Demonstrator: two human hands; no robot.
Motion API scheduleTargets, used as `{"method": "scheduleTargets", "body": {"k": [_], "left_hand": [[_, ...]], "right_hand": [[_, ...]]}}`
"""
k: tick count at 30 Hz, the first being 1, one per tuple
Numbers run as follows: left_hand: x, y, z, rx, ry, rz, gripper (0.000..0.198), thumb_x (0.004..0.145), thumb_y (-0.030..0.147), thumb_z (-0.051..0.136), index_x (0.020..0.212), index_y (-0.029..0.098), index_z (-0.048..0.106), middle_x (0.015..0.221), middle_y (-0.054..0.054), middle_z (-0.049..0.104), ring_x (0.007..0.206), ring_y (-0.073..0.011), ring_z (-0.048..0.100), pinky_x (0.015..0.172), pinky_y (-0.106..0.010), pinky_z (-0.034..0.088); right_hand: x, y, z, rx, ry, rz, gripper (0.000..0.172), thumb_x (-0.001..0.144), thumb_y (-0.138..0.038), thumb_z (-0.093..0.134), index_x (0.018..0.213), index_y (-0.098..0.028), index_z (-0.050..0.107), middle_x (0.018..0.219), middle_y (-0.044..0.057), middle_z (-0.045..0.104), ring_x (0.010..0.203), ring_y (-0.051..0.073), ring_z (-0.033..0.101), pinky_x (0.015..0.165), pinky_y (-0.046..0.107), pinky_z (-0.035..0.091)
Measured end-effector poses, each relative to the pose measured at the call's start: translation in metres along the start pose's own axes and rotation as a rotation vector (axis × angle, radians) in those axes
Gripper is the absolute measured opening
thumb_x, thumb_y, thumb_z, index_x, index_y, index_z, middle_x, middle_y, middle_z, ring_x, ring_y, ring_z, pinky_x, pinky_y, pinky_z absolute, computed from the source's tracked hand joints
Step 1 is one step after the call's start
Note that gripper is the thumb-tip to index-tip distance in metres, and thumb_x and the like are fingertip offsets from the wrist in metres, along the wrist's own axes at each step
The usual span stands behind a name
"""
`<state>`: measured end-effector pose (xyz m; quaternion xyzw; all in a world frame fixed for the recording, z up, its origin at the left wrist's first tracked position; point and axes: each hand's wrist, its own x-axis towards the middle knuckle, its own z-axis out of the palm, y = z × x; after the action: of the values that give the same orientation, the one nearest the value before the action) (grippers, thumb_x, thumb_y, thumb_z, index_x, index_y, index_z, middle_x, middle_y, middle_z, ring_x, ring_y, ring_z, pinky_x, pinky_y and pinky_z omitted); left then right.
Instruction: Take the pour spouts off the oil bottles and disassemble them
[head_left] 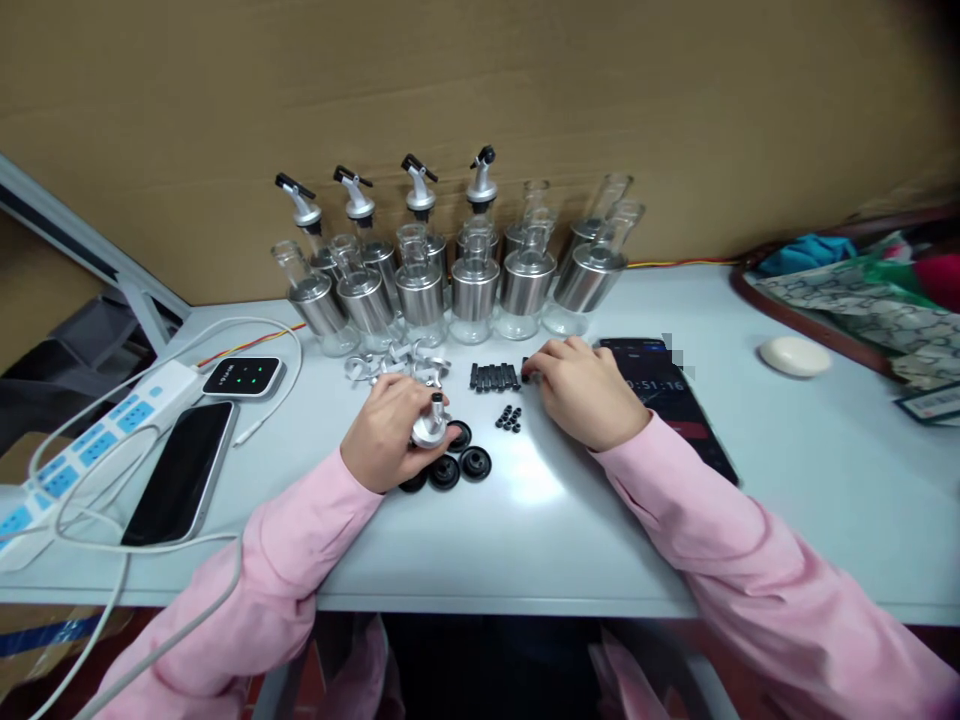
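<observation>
My left hand [390,430] is closed around a small silver pourer spout [431,425], held just above several black round caps [457,462] on the white table [525,520]. My right hand [585,390] lies knuckles up with fingers curled, its fingertips touching the right end of a row of short black tubes [495,376]. A small heap of tiny black rings [509,418] sits between the two hands. Loose silver spout parts [397,362] lie behind my left hand.
Several glass and steel oil bottles [472,285] stand along the cardboard wall, some with pourers [420,190] fitted. A phone [182,470], a small black device [244,377], a power strip [90,440] with cables are left. A dark tablet [675,400] and white soap-like oval [795,356] are right.
</observation>
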<state>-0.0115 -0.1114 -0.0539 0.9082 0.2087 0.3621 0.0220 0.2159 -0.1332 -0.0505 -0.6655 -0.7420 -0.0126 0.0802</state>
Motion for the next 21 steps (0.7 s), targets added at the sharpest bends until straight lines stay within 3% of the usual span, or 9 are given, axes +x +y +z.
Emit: {"method": "scheduleTargets", "body": {"k": [6, 13, 21], "left_hand": [[-0.002, -0.0021, 0.0058, -0.146, 0.154, 0.032, 0.044, 0.072, 0.012, 0.058, 0.105, 0.02, 0.031, 0.081, -0.001, 0.049, 0.073, -0.0158, 0.052, 0.071, -0.036, 0.044], [0.0007, 0.0015, 0.0009, -0.084, 0.106, 0.009, 0.026, 0.075, 0.01, 0.052, 0.095, 0.02, 0.038, 0.082, -0.003, 0.053, 0.076, -0.017, 0.054, 0.072, -0.037, 0.043], [0.0, 0.0008, 0.0012, -0.071, 0.124, -0.005, 0.038, 0.073, 0.008, 0.048, 0.107, 0.019, 0.037, 0.087, -0.005, 0.056, 0.079, -0.0178, 0.055, 0.073, -0.037, 0.045]], "right_hand": [[0.0022, 0.0001, 0.0007, 0.083, -0.041, -0.015, 0.033, 0.077, -0.002, 0.039, 0.082, -0.019, 0.066, 0.093, 0.007, 0.065, 0.09, 0.023, 0.05, 0.068, 0.034, 0.026], [0.0021, -0.0045, -0.0026, 0.098, -0.041, -0.011, 0.028, 0.079, -0.005, 0.041, 0.079, -0.018, 0.066, 0.09, 0.005, 0.067, 0.088, 0.021, 0.052, 0.07, 0.033, 0.026], [0.0002, -0.0082, -0.004, 0.121, 0.008, -0.056, 0.027, 0.074, -0.008, 0.047, 0.095, -0.016, 0.063, 0.099, 0.008, 0.063, 0.092, 0.024, 0.051, 0.071, 0.035, 0.032]]}}
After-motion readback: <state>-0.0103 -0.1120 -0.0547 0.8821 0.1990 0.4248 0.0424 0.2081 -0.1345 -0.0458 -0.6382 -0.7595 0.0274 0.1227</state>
